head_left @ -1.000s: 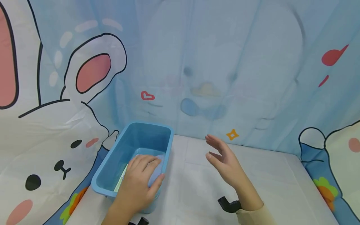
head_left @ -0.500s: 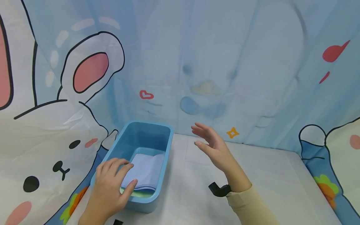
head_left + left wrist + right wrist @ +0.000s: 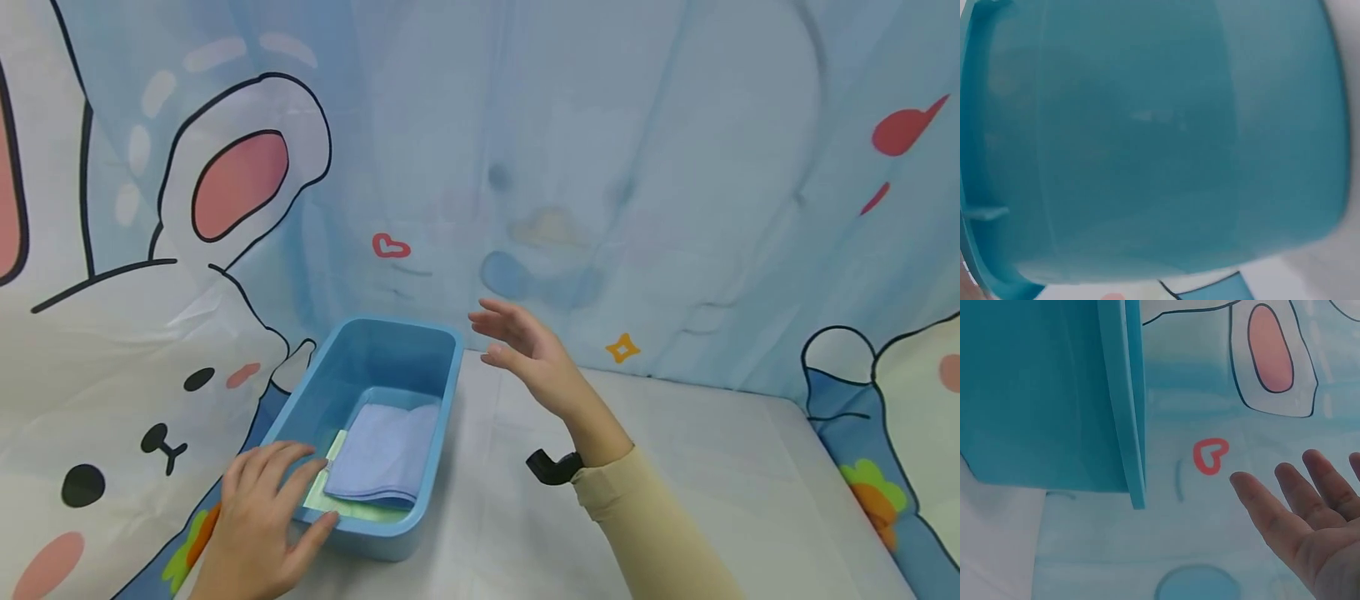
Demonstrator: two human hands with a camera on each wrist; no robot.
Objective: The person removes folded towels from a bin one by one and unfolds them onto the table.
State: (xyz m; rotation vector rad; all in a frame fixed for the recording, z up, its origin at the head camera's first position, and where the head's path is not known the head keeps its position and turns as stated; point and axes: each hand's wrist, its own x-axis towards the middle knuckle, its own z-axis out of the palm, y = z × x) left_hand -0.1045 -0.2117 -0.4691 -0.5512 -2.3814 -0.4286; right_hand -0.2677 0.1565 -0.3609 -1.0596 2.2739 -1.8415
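Head view: a second ago the left hand [image 3: 258, 517] lay over the folded lilac cloth [image 3: 386, 450] inside the blue tub [image 3: 397, 358]; now it is back at the tub's near left corner, and the cloth is in plain sight. Over the same second the right hand [image 3: 528, 358] has come left, from well apart on the right to near the tub's far right corner. The cloth sits in the near part of the tub, towards the right wall, on top of a pale green piece [image 3: 352, 507] that shows along its near and left edges. With neither hand on it, the cloth looks let go and settled there. The left hand is released, palm down, fingers loosely bent and thumb spread over the near rim; whether it touches the rim I cannot tell. The right hand is raised above the white table [image 3: 510, 533], fingers bent a little and grasping nothing, with a black wrist piece [image 3: 553, 467] just beyond the beige sleeve [image 3: 645, 533].

Left wrist view: the tub's outer wall fills nearly everything; the hand's grip cannot be read here.

Right wrist view: the right hand's fingers are spread and relaxed, apart from the tub, before a red printed heart [image 3: 1210, 456].
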